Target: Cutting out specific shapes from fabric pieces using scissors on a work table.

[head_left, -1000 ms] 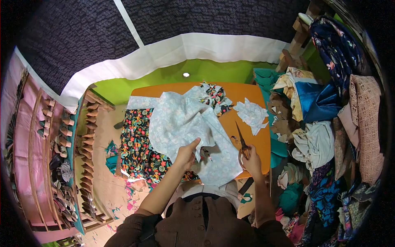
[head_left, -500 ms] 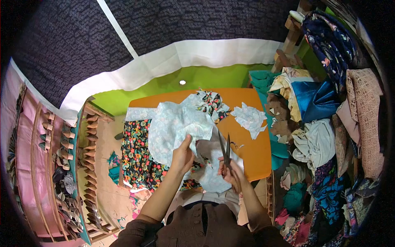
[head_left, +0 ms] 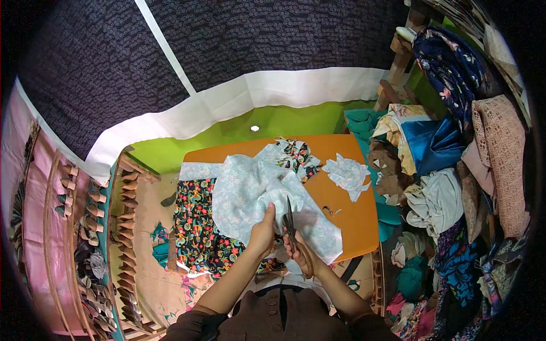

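Note:
My left hand (head_left: pixel 263 234) grips the near edge of a floral cloth (head_left: pixel 242 190), thumb on top and fingers hidden beneath. The cloth's pale reverse side faces up in a loose heap. Its dark, bright-flowered side (head_left: pixel 193 213) shows at the left and hangs over the table's near edge. Close beside, my right hand (head_left: pixel 297 250) is wrapped around the handles of dark scissors (head_left: pixel 290 221). Their blades point away from me over the pale cloth and look nearly together. Whether they touch the cloth I cannot tell.
An orange table (head_left: pixel 355 227) carries the cloth, a crumpled pale piece (head_left: pixel 347 175) and small scraps. Heaped fabrics (head_left: pixel 435 202) crowd the right side. Racks of shoe lasts (head_left: pixel 128 227) stand at the left. A dark patterned curtain (head_left: pixel 284 45) hangs beyond the table.
My right hand has moved left with the scissors, closer to my left hand, and the blades look closer together. The cloth's right part lies flatter. The whole view has shifted slightly.

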Demonstrator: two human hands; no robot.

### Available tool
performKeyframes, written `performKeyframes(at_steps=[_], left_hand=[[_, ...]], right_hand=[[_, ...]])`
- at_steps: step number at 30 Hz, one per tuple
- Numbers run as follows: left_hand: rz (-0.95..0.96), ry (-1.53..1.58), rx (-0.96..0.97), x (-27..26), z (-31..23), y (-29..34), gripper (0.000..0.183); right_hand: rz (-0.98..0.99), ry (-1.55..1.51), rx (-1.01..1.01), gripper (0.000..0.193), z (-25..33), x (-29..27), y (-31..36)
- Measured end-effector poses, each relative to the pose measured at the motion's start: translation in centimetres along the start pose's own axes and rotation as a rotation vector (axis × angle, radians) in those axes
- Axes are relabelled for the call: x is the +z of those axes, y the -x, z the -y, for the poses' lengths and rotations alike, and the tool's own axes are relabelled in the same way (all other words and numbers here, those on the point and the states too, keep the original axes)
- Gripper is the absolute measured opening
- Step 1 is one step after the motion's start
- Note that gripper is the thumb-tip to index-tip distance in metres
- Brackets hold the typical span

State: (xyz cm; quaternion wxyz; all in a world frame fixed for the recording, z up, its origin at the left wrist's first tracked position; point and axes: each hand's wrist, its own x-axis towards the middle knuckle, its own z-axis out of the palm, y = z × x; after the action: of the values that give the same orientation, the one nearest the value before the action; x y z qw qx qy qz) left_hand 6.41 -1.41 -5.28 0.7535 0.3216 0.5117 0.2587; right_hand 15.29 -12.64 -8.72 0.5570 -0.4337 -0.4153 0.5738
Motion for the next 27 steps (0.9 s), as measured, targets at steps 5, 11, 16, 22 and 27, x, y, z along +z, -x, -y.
performKeyframes(at_steps=[5,11,16,22,27], left_hand=[[-0.024,-0.168,0.104,0.0,-0.2,1.6,0.056],[-0.072,-0.26,0.201,-0.9,-0.1,1.6,0.052],[-0.055,0.006,0.265,-1.0,-0.7,1.6,0.049],[-0.087,-0.372,0.246,-2.3,-0.1,1.2,0.06],[-0.177,-0.599,0.277,-1.9,-0.6,2.7,0.073]], right_hand=[[-0.036,0.04,-0.089,0.069,-0.5,0.5,-0.4],[-0.025,-0.209,-0.009,0.095,0.0,1.8,-0.2],[0.014,-0.244,-0.043,0.089,0.4,2.7,-0.5],[-0.022,-0.253,-0.07,0.086,0.6,3.5,-0.7],[-0.096,-0.355,-0.082,0.079,0.6,4.1,-0.9]])
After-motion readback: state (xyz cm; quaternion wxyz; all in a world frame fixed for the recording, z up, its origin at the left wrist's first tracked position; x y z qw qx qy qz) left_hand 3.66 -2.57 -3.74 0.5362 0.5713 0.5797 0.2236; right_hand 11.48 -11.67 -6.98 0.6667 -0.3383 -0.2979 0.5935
